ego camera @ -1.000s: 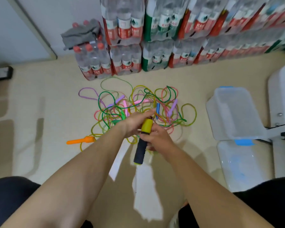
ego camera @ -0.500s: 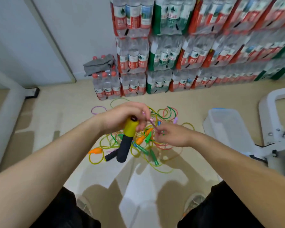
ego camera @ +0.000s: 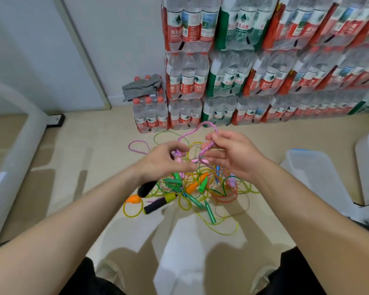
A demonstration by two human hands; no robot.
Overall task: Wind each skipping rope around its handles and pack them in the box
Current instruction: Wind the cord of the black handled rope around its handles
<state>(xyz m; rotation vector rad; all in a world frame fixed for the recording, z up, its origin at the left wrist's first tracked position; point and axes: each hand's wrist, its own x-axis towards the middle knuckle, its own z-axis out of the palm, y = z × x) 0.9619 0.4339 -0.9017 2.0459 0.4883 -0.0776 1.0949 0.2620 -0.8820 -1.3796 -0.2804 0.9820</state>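
The pink rope (ego camera: 200, 127) arches in the air between the two hands, lifted above the pile (ego camera: 192, 186) so that it can be told apart from the other cords. The right hand (ego camera: 234, 155) pinches it: thumb and forefinger are closed on the braid just below the fingers (ego camera: 217, 136), and from there the rope curls down and back toward the left fingertips. One more loop of it lies on the floor (ego camera: 83, 145) beyond the left knuckles.

The left hand (ego camera: 160, 161) is curled round a black handle (ego camera: 146, 188), whose end sticks out under the heel of the palm. A pink handle (ego camera: 178, 159) shows right at the left fingertips; whether they pinch it too I cannot tell. A second black handle with a yellow cap (ego camera: 159, 204) lies on the floor below the left wrist, probably the mate of the one held.

My reading is that the pink rope is snagged on the held handle, and the right fingers are drawing it off so the winding can start cleanly. No rope looks wound yet.

The rest of the tangle, green, orange, blue and yellow, sits on the floor beneath both sets of fingers. The box (ego camera: 320, 167) waits open on the floor past the right wrist, near enough to drop a finished bundle in; nothing shows inside it.
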